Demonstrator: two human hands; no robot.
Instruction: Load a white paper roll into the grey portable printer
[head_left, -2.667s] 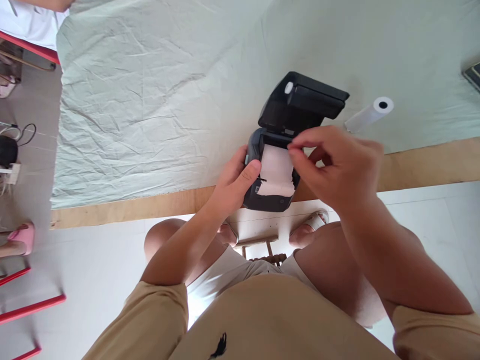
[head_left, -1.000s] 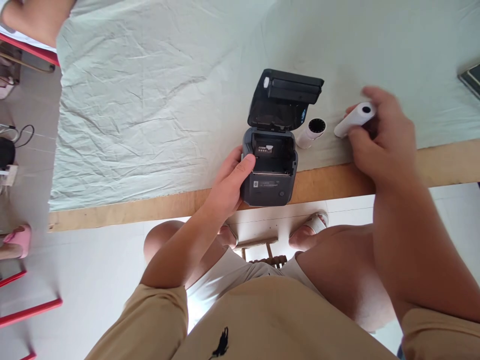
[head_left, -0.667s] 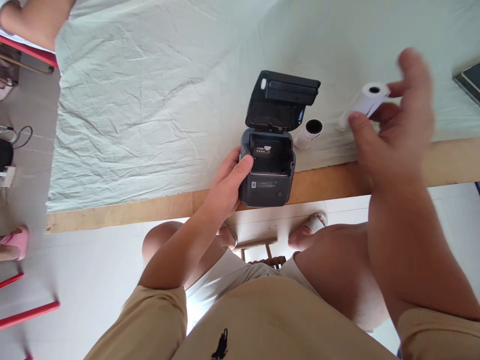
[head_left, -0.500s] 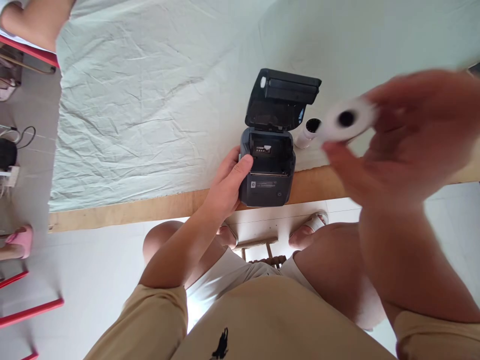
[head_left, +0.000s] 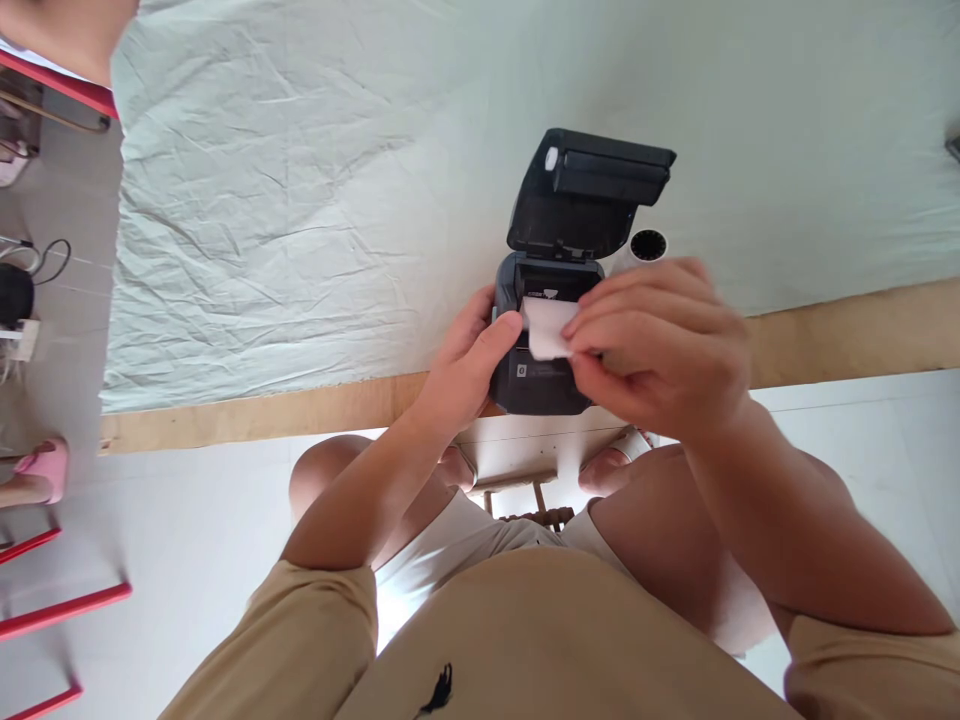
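Note:
A black label printer (head_left: 544, 392) rests at the table's front edge with its lid (head_left: 592, 190) swung up and back. My left hand (head_left: 474, 350) grips the printer's left side, thumb over the rim of the paper bay. In my right hand (head_left: 667, 340) is a white paper roll (head_left: 549, 325), pinched at its right end and lying across the opening of the bay. Whether the roll touches the inside of the bay I cannot tell. Just behind my right hand stands another white roll (head_left: 649, 246) with a dark core, partly hidden by the fingers.
A pale green cloth (head_left: 300, 200) with wrinkles covers the table, whose bare wooden edge (head_left: 247, 412) runs along the front. Another person's arm (head_left: 71, 35) reaches in at the upper left. A dark object (head_left: 952, 147) lies at the far right edge.
My right hand has brought the paper roll from the right, leftward onto the open printer. The printer and my left hand have shifted slightly right in view.

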